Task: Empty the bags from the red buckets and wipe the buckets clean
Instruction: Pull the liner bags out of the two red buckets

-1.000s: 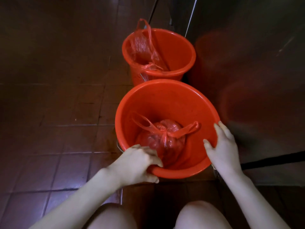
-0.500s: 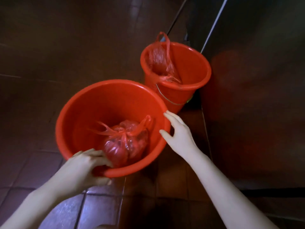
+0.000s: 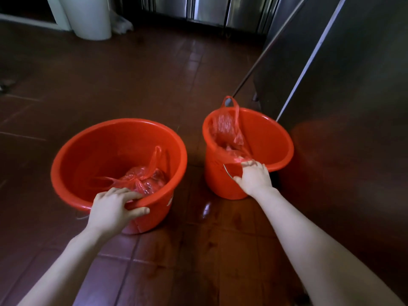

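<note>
Wide bucket (image 3: 99,151): red, upright on the tiled floor (image 3: 154,74), at left.
Knotted bag (image 3: 145,182): red plastic, tied shut. It lies at the bottom of the wide bucket toward the near wall, with its loops sticking up.
Narrow bucket (image 3: 269,142): red, upright, at right near the wide one. A strip of floor shows between them, so they are not touching.
Loose bag (image 3: 225,129): thin red plastic, draped over the near-left rim of the narrow bucket. One loop stands above the far rim. Contents cannot be made out.
Left hand (image 3: 112,208): closed round the near rim of the wide bucket, fingers inside, thumb outside on the wall.
Right hand (image 3: 254,176): lies on the near wall of the narrow bucket, fingertips at the rim by the loose bag, thumb by the wire handle (image 3: 227,173). It is blurred, so I cannot tell whether it has a grip.
Progress: early, by my reading. Both bags sit in their buckets, neither lifted out. No cloth is in view, so no wiping has begun.
Left to do: take out two bags, wipe two buckets.
Step in hand: probably steadying or placing the buckets before the bags come out.
Edges: a steel cabinet (image 3: 353,85) stands just beside the narrow bucket on the right, so that side is tight.
Open room: floor runs free to the left and beyond the buckets, as far as a white bin (image 3: 88,16) and steel units (image 3: 209,7) at the back.
Caution: the tiles look glossy, perhaps wet, so the buckets may slide.
</note>
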